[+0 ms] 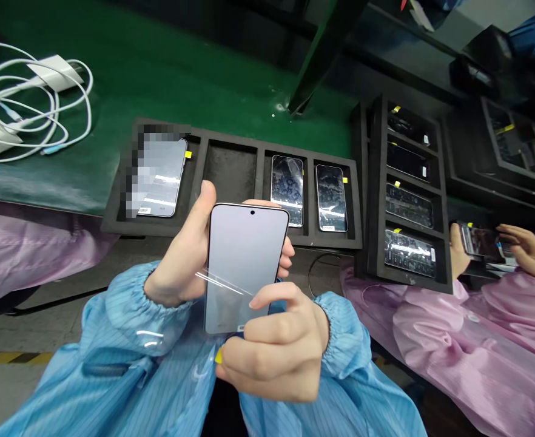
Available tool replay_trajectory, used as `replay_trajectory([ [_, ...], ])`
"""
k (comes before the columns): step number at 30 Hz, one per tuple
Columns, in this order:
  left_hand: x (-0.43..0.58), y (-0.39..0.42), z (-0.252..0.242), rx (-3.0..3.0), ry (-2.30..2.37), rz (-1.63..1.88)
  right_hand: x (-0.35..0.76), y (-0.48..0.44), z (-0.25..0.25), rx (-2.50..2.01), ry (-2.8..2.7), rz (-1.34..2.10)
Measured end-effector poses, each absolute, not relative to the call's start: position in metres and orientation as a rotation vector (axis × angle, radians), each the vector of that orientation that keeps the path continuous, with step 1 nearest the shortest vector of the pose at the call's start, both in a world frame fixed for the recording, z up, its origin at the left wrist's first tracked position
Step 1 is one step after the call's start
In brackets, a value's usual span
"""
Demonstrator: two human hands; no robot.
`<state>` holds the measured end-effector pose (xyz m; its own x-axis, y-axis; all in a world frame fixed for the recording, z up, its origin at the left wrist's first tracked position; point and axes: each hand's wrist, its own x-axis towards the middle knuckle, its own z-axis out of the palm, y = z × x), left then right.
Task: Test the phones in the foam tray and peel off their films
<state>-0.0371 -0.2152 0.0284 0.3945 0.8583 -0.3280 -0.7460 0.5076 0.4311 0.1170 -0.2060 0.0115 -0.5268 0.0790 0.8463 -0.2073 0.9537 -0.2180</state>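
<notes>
A smartphone (247,261) with a lit pale grey screen is held upright in front of me. My left hand (183,261) grips it, thumb along the left edge and fingers wrapped behind to the right edge. Closed at the phone's lower right is my right hand (276,346), its index finger bent over the screen. A small yellow tab (219,355) shows between its thumb and fingers. Bright streaks run past the phone's left edge, as on a clear film (222,283) over the screen; the film's outline is hard to see.
Behind the phone, a black foam tray (231,233) holds three phones with yellow tabs; one slot is bare. White cables (44,109) lie coiled on the green bench (158,67). To the right stand stacked trays (408,280) of phones. A co-worker's hands (529,252) hold another phone.
</notes>
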Motion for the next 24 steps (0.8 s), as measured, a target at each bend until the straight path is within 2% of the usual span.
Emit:
replay_trajectory([
  [22, -0.0447, -0.2101, 0.0254, 0.068, 0.600, 0.940, 0.1228, -0.2107, 0.0120, 0.151, -2.112, 0.372],
  [24, -0.0451, -0.2094, 0.0243, 0.062, 0.589, 0.929, 0.1262, -0.2134, 0.0121, -0.001, -2.255, 0.368],
])
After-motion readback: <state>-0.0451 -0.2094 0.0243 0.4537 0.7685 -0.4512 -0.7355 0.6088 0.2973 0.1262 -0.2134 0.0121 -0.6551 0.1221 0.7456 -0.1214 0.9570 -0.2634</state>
